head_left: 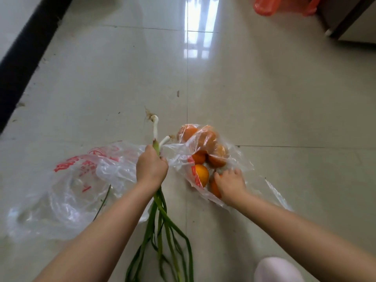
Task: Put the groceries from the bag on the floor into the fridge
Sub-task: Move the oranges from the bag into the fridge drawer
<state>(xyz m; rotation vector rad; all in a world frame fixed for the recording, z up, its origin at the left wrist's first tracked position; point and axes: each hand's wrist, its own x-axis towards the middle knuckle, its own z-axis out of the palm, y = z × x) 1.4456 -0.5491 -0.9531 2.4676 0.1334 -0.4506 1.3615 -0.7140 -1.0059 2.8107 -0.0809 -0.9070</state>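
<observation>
My left hand (151,166) is closed around a bunch of green onions (160,216), white roots pointing away from me and long green leaves trailing toward me. A clear plastic bag with red print (77,186) lies crumpled and open on the floor at the left. To the right sits a second clear bag holding several oranges (203,151). My right hand (231,183) rests on that bag's near end, fingers spread over an orange; whether it grips the orange or the plastic is unclear.
The tiled floor (264,94) is glossy, with bits of dirt near the onion roots. An orange plastic bag (284,5) lies at the far right beside a dark appliance or cabinet base (350,23). A black strip (26,49) runs along the left. A pale slipper (276,269) shows bottom right.
</observation>
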